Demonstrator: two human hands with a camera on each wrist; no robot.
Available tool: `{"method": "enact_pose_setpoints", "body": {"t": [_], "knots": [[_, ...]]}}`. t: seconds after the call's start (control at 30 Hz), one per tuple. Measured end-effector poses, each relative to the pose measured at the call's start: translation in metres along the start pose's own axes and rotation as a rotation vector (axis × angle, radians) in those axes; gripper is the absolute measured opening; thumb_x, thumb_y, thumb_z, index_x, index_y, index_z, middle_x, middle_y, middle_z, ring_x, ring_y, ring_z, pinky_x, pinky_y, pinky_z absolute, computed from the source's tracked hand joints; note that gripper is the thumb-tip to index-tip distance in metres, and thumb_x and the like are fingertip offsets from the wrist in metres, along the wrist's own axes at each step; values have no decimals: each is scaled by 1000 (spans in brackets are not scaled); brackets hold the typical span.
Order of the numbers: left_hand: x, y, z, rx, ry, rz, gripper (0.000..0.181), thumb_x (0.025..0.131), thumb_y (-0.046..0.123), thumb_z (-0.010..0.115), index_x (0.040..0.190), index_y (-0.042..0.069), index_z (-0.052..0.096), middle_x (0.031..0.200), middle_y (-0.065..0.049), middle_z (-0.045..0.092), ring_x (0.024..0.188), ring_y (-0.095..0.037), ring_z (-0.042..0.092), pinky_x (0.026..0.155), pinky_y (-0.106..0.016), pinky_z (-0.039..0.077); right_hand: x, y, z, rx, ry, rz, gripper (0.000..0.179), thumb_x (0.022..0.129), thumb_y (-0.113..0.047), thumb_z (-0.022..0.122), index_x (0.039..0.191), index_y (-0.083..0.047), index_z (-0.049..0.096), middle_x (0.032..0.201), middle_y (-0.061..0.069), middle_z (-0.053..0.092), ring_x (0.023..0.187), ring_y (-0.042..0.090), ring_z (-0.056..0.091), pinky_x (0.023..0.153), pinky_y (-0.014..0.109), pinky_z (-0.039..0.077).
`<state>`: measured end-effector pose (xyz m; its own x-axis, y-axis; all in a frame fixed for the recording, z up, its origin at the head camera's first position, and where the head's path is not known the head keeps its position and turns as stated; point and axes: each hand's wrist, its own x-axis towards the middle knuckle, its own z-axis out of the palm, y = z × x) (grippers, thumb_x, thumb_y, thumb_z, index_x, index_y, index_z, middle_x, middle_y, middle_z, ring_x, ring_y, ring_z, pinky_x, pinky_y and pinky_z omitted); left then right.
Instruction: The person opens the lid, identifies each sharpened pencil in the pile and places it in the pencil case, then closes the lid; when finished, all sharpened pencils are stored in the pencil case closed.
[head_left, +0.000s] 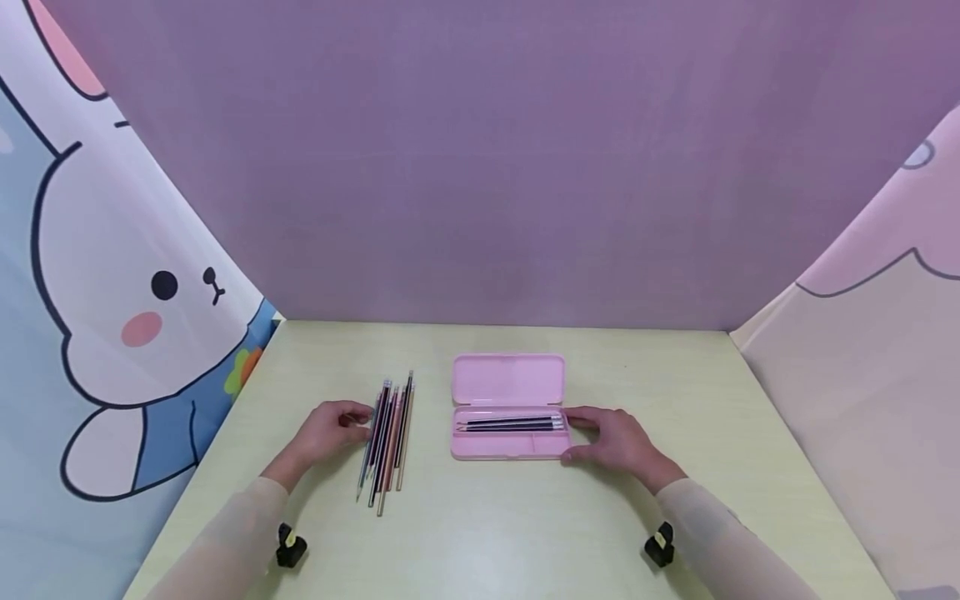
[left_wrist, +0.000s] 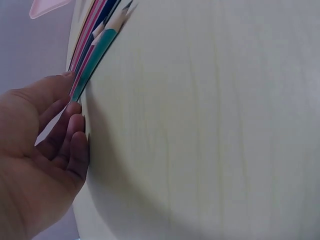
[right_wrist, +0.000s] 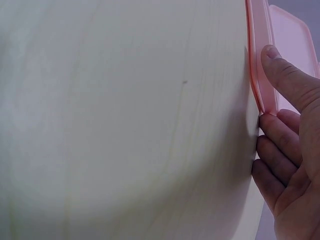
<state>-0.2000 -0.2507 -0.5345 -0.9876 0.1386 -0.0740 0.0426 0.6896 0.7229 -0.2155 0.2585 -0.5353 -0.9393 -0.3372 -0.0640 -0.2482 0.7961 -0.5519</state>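
Several dark, striped and teal pencils lie in a loose bundle on the table, left of the pink pencil case. My left hand is at the bundle's left side, thumb and fingertips right at the outermost teal pencil, with a gap between thumb and forefinger. The pink pencil case lies with its lid folded back, and a few dark pencils rest lengthwise inside it. My right hand grips the case's right end, thumb at the near corner and forefinger at the far corner.
Everything lies on a pale wood-grain table. A purple backdrop rises behind it, with a rabbit-print cloth on the left and a pink and cream cloth on the right. Black wrist devices show by both sleeves.
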Motion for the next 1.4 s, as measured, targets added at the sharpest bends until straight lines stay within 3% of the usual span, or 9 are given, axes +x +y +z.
{"method": "enact_pose_setpoints", "body": {"t": [0.27,0.5,0.83,1.0,1.4], "knots": [[1,5,3,31,15,-41,36,88,13,79,121,1,72,109,-11,73,94,-21,65,85,-39,54,-1,-1,-2,-4,2,-3,82,67,-54,92,140,-30,63,126,-10,73,134,32,58,116,63,35],[6,7,6,80,40,-92,35,88,14,79,119,0,73,98,-6,71,90,-21,62,85,-41,53,0,1,-1,-9,4,-3,81,67,-56,91,140,-31,64,126,-11,73,134,31,59,118,63,32],[9,11,14,165,126,-150,33,87,19,79,112,-2,74,86,-5,71,79,-20,60,79,-42,54,-1,4,1,5,-13,9,84,66,-57,91,140,-30,63,127,-10,73,133,32,59,115,61,36],[6,14,14,206,160,-147,28,87,16,76,109,-2,75,85,-5,72,76,-20,62,77,-44,55,-1,4,2,22,-11,11,83,65,-55,92,139,-31,64,125,-12,73,133,30,60,115,61,36],[-1,13,5,128,206,-127,28,90,14,69,111,-2,76,100,-15,77,89,-28,72,79,-47,59,0,0,-1,-13,-6,-15,80,69,-53,91,140,-27,63,125,-11,73,133,30,60,117,61,34]]}}
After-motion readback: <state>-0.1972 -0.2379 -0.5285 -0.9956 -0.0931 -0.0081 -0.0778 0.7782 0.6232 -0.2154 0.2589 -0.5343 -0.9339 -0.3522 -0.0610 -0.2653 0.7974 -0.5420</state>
